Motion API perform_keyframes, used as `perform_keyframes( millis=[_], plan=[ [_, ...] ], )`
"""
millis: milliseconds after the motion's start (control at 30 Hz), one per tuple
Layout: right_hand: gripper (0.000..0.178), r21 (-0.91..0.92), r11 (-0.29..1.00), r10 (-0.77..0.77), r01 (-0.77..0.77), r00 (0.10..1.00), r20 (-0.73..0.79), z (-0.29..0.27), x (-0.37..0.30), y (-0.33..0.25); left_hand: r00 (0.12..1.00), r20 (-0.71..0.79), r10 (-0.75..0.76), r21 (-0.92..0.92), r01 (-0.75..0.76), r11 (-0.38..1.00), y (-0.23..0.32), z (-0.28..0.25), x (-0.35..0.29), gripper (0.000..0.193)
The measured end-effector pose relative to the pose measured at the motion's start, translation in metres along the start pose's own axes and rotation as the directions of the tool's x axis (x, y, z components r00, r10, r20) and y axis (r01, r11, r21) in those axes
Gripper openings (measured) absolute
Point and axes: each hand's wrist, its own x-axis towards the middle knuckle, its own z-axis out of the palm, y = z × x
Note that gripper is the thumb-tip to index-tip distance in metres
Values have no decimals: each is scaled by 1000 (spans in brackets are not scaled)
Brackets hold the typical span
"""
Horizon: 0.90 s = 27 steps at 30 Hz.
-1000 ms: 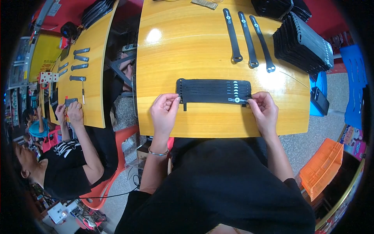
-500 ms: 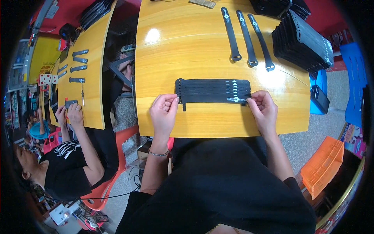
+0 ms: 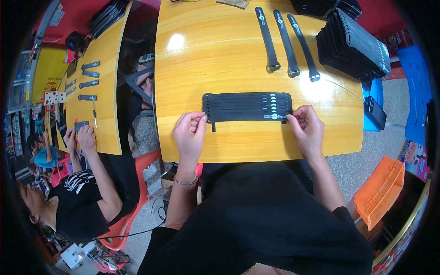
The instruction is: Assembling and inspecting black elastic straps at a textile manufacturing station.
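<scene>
A flat black bundle of straps (image 3: 247, 107), joined side by side, lies across the table in front of me. It has a row of holes along its left end and white marks near its right end. At the near left corner, my left hand (image 3: 189, 135) pinches the edge between thumb and fingers. My right hand (image 3: 308, 130) pinches the near right corner in the same way. Small dark tabs stick out below the near edge by each hand. The fingertips partly hide both corners.
Three loose black straps (image 3: 286, 43) lie at the far right of the yellow wooden table (image 3: 206, 59). Beside them stands a tall stack of black strap sheets (image 3: 353, 43). A co-worker (image 3: 87, 192) handles straps at the left table. An orange crate (image 3: 379, 192) sits at the right.
The view has shifted slightly, so the table appears a little further left. Both hands stay pinched on the corners of the strap bundle.
</scene>
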Motion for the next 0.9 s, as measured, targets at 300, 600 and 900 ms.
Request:
perform_keyframes(
  millis=[300,600,900],
  plan=[
    [18,-28,999,-36,36,999,-5,1,0,0,1000,-11,-21,-1,21,1000,-2,-1,0,7],
    [18,-59,997,-55,54,998,-10,2,0,-1,1000,-11,-21,-8,21,1000,-3,-2,0,6],
    [19,-93,993,-70,68,997,-19,2,0,-4,1000,4,1,28,-1,1000,-1,-1,0,9]
  ],
)
